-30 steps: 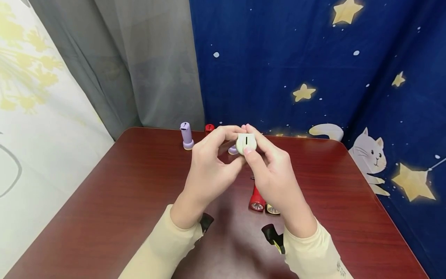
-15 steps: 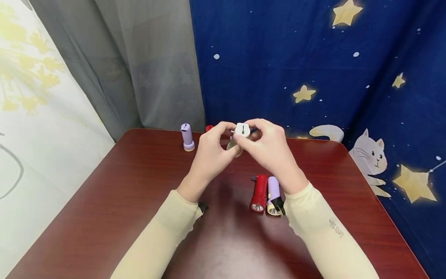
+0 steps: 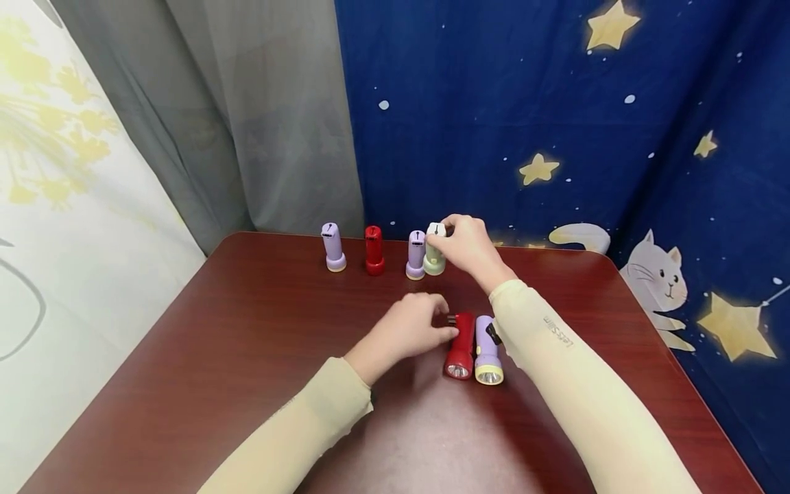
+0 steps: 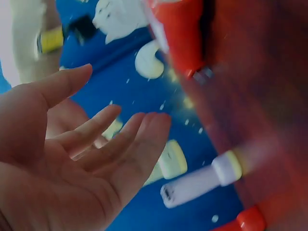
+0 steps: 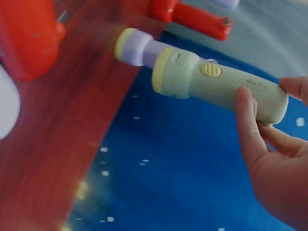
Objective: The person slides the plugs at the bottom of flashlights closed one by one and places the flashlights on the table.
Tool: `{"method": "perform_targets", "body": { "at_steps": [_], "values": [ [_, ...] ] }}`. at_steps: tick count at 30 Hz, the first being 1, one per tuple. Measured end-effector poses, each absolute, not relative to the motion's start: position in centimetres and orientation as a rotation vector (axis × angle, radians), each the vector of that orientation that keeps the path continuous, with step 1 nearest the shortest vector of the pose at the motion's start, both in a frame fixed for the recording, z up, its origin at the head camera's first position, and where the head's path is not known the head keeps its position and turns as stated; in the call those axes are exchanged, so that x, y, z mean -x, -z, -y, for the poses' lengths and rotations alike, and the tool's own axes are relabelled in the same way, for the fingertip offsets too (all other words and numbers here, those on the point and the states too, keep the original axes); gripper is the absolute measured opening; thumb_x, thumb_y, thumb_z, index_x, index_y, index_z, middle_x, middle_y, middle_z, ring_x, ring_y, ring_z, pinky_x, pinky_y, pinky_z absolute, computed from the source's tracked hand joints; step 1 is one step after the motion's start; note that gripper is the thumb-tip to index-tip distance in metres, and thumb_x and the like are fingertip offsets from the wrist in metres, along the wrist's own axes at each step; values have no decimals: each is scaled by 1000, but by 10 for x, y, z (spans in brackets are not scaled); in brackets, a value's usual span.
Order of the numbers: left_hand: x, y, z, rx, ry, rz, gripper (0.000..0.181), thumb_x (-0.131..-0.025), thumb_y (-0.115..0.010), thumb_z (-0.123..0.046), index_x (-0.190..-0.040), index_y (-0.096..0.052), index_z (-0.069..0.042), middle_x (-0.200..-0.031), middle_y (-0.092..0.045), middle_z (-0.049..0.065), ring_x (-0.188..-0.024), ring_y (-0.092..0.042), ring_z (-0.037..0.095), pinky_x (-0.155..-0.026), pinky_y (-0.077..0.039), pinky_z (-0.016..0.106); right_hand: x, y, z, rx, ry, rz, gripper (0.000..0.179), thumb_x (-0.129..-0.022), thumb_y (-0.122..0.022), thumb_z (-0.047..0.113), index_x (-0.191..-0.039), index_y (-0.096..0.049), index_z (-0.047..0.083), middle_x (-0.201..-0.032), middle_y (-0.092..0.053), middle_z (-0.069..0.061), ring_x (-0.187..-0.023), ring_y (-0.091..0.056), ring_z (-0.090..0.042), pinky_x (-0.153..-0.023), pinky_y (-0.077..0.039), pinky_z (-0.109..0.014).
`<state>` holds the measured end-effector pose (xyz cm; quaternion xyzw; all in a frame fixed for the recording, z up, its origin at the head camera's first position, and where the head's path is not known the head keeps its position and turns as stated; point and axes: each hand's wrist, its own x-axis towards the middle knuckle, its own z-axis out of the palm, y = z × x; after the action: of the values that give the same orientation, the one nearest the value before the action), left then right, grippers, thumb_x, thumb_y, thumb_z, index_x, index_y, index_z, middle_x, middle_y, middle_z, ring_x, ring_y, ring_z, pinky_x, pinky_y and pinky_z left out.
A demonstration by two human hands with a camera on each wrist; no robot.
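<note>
My right hand [image 3: 469, 245] pinches a pale green flashlight [image 5: 226, 86] by its upper end. That flashlight stands lens-down at the back of the table, right beside an upright purple flashlight [image 3: 416, 256]. Nearer the front, my left hand [image 3: 412, 328] has its fingers spread and loosely bent, with nothing in the palm. Its thumb and fingertips are right at a red flashlight [image 3: 460, 346] that lies with its lens toward me and its plug prongs out to the left. Alongside lies a purple flashlight [image 3: 487, 350] with a yellow lens ring.
Farther left along the back edge stand another purple flashlight [image 3: 332, 248] and another red one [image 3: 374, 251]. The dark red wooden table [image 3: 247, 370] runs up to a grey curtain [image 3: 284, 116] and a blue star-patterned curtain [image 3: 457, 123].
Both hands were together on the green flashlight. It is now down beside the upright purple one, still in my right hand, while my left hand has let go and come down to the lying red flashlight.
</note>
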<state>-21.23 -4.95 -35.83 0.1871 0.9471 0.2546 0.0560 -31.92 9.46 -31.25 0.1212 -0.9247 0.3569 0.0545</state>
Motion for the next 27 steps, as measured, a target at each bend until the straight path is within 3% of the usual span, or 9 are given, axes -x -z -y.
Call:
{"method": "perform_targets", "body": {
  "at_steps": [5,10,12,15,22,27],
  "values": [
    [207,372,36,-518,-675,-2813,45,-94,-80,-41,-127,-74,-12,-114,-79,3,-97,-73,20,-90,-62,37,339,329,-99,-314,-1185,2850,37,-95,-68,30,-117,-73,1,-110,-76,-17,-90,-75,-27,-69,-62,-25],
    [203,382,28,-514,-632,-2767,40,-93,-82,-40,-120,-72,-12,-84,-70,-3,-71,-63,13,-66,-53,26,351,342,-111,-247,-1261,2859,44,-97,-63,22,-135,-65,0,-117,-72,-23,-94,-79,-37,-65,-65,-27],
    [202,384,28,-514,-628,-2763,37,-93,-81,-40,-116,-72,-12,-79,-67,-4,-67,-60,12,-62,-50,25,353,345,-116,-237,-1232,2869,47,-98,-62,21,-140,-63,1,-118,-72,-24,-96,-78,-38,-67,-65,-29],
    [202,385,29,-492,-649,-2770,36,-95,-80,-40,-117,-72,-13,-84,-69,-4,-70,-61,13,-64,-51,27,355,347,-123,-243,-1126,2888,45,-98,-64,23,-139,-65,4,-118,-73,-23,-101,-74,-36,-75,-65,-34],
    [203,382,37,-436,-705,-2775,41,-96,-78,-41,-127,-73,-14,-109,-78,0,-85,-67,14,-83,-61,35,362,346,-133,-187,-904,2974,47,-101,-69,37,-125,-66,-3,-123,-72,-24,-111,-68,-37,-100,-61,-48],
    [202,380,39,-425,-732,-2784,39,-96,-77,-41,-127,-74,-16,-110,-78,0,-87,-68,14,-85,-63,36,366,352,-136,-174,-789,3014,59,-101,-70,46,-128,-63,-6,-126,-70,-27,-116,-68,-41,-108,-57,-55]
  ]
}}
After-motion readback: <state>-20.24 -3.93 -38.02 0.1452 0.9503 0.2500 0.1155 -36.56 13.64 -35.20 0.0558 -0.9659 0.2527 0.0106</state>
